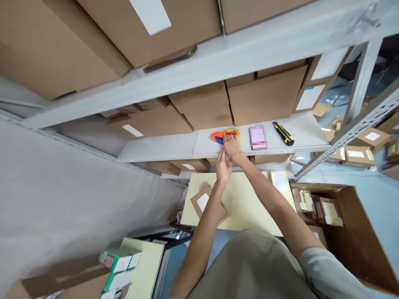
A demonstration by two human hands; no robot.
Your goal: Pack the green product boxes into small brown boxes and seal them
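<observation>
My right hand (231, 146) is closed over an orange and blue tape dispenser (216, 135) with a yellow ring showing behind it. The dispenser is at the white shelf (202, 146), its orange end pointing left. Just below, my left hand (223, 168) has its fingers stretched up toward the dispenser, close to my right hand. The left fingertips partly overlap the right hand, so I cannot tell what they touch. Right of my hands, a pinkish phone-like item (258, 137) lies on the shelf. Farther right rests a black and yellow box cutter (283, 133).
Cardboard boxes (199, 106) line the back of the shelf. A white metal beam (174, 81) crosses above. Below is a pale yellow table (249, 203) with a flat cardboard box (204, 202). At right stands a large open carton (361, 232) holding smaller boxes.
</observation>
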